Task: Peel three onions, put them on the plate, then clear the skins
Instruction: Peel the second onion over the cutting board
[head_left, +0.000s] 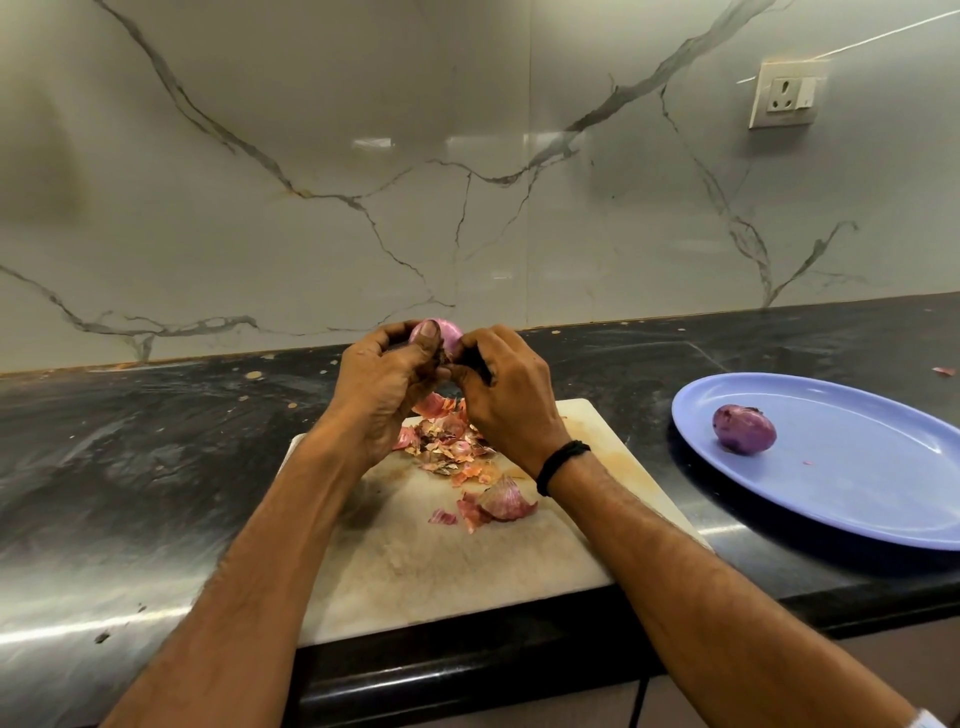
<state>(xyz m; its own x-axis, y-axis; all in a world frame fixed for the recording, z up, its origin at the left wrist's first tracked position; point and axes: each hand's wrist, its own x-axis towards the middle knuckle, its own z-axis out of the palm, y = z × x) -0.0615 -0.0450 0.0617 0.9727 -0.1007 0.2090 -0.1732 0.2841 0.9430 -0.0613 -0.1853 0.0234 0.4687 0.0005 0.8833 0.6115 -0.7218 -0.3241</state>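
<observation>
- An onion (445, 332) was held above the cutting board (467, 561) by both hands, the left hand (382, 387) curled round it with the thumb pressed on top.
- Its lower end was pinched by the right hand (506, 400).
- Loose skins (457, 452) were heaped on the board.
- A peeled onion (744, 429) lay on the blue plate (857, 467), at the right of the dark tabletop (156, 441).

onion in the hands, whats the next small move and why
Probably pull off the scrap the right hand seems to pinch at the near end of the onion and drop it on the skins below. The left hand grips the onion, its top already smooth and pink, over the cutting board; only one peeled onion lies on the plate.
</observation>
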